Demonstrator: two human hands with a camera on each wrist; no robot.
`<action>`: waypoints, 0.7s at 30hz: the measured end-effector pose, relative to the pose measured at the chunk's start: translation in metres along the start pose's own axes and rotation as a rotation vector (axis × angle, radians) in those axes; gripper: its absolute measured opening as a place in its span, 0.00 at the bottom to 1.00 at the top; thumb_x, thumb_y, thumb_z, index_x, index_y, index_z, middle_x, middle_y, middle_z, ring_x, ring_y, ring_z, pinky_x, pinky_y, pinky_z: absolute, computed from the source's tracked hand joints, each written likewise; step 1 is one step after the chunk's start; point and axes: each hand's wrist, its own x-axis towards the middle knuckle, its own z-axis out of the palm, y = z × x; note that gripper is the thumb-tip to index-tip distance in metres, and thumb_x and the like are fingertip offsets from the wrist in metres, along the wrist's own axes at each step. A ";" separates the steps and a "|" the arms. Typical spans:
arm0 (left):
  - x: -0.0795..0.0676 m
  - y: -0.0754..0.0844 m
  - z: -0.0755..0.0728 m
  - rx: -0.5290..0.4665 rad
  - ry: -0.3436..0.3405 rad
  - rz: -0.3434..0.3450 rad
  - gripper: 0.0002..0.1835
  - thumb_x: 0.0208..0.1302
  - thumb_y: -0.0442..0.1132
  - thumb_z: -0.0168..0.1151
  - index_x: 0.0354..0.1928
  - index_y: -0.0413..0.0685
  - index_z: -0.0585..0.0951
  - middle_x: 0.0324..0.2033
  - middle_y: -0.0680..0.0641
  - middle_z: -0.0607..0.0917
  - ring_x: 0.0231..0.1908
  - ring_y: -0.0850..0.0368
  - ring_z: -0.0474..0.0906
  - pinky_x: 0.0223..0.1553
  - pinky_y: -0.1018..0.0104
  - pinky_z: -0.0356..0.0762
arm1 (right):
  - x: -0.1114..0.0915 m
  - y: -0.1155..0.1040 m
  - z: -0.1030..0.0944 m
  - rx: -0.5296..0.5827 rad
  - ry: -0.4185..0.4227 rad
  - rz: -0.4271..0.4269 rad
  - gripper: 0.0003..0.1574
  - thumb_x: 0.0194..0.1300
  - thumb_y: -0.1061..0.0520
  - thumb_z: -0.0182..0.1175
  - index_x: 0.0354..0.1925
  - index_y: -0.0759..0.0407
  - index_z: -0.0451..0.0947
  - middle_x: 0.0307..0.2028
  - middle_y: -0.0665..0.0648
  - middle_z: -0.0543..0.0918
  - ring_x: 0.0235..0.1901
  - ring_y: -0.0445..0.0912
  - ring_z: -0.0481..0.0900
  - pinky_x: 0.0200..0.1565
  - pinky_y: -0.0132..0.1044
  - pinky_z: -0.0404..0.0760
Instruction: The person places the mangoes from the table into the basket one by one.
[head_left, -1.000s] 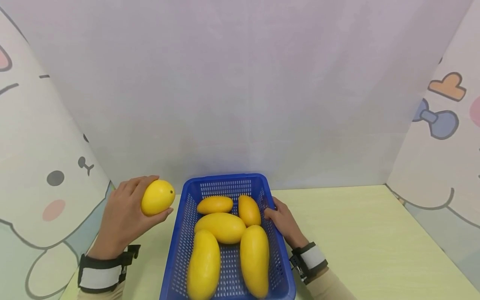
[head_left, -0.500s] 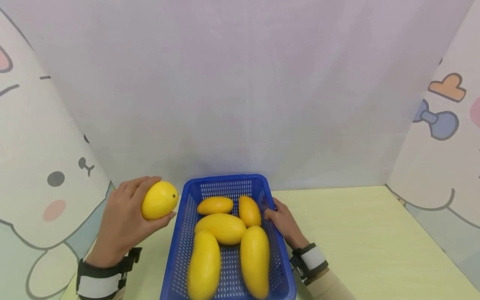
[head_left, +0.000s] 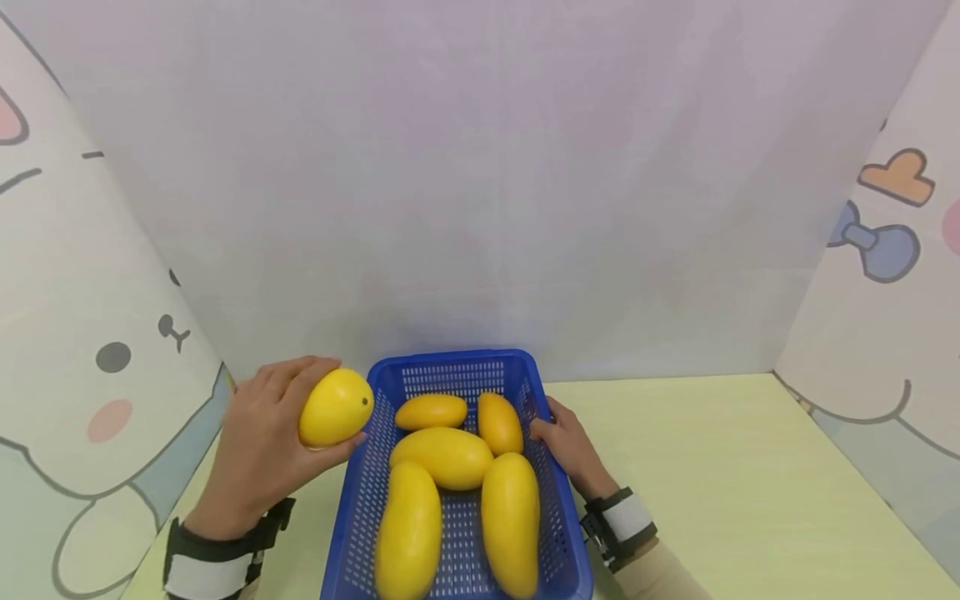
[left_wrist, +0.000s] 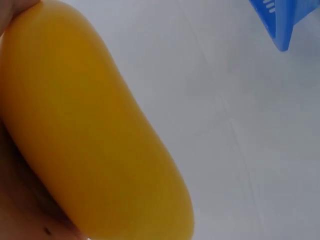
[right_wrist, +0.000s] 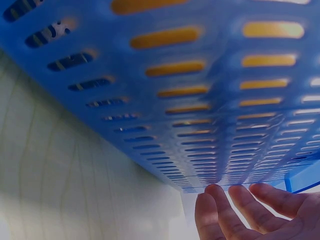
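A large yellow mango (head_left: pixel 335 408) with a dark spot on its end is gripped in my left hand (head_left: pixel 258 437), raised at the left rim of a blue plastic basket (head_left: pixel 450 357). The left wrist view shows this mango (left_wrist: pixel 95 120) close up, long and smooth. My right hand (head_left: pixel 573 450) holds the basket's right side, thumb over the rim. In the right wrist view its fingers (right_wrist: pixel 240 210) lie against the slotted outer wall (right_wrist: pixel 215 100). Inside the basket are two smaller orange-yellow mangoes (head_left: pixel 431 412) at the back and three bigger yellow mangoes (head_left: pixel 442 458) nearer me.
The basket stands on a pale yellow-green table (head_left: pixel 720 483), which extends to the right. A plain whitish cloth (head_left: pixel 495 183) closes off the back. Panels printed with cartoon animals (head_left: pixel 97 333) stand on the left and right sides.
My left hand has moved right with the mango, from beside the basket to its left rim. The right hand, the basket and the mangoes inside stay in place.
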 end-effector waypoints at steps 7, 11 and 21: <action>-0.001 0.006 0.004 -0.002 -0.016 0.021 0.45 0.58 0.78 0.50 0.60 0.48 0.78 0.52 0.41 0.81 0.49 0.42 0.75 0.41 0.43 0.71 | 0.000 0.001 0.000 0.006 0.001 -0.012 0.33 0.59 0.64 0.53 0.65 0.65 0.71 0.42 0.66 0.78 0.29 0.50 0.74 0.28 0.39 0.74; 0.000 0.008 0.003 0.000 -0.008 0.023 0.45 0.58 0.79 0.50 0.60 0.48 0.78 0.52 0.41 0.81 0.49 0.42 0.75 0.41 0.43 0.71 | 0.001 0.002 0.000 0.007 0.002 -0.015 0.33 0.59 0.64 0.53 0.64 0.64 0.71 0.42 0.66 0.78 0.29 0.51 0.74 0.28 0.38 0.74; 0.001 0.019 0.003 -0.040 -0.065 0.056 0.41 0.55 0.72 0.63 0.62 0.51 0.77 0.54 0.44 0.80 0.52 0.42 0.73 0.47 0.42 0.70 | 0.001 0.003 -0.001 0.002 0.008 -0.013 0.33 0.60 0.64 0.53 0.65 0.64 0.71 0.42 0.66 0.77 0.28 0.51 0.74 0.28 0.39 0.74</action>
